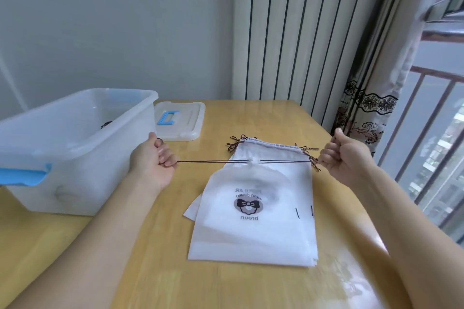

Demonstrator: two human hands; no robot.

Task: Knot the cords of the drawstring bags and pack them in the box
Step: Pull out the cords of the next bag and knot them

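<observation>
Left hand (pixel 157 158) and right hand (pixel 344 158), both fisted, grip dark cords (pixel 208 161) pulled taut from cinched neck of top drawstring bag (pixel 253 211) on bag stack, wooden table (pixel 263 118). Translucent box (pixel 75 148) at left, near edge cropped; contents indistinct.

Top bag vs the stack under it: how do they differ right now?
The top bag has its mouth cinched into a bunch; the stack keeps flat, wide mouths. The top bag's cords are stretched taut between the left hand and right hand; the stack's cords lie loose at its corners. Both are white.
</observation>
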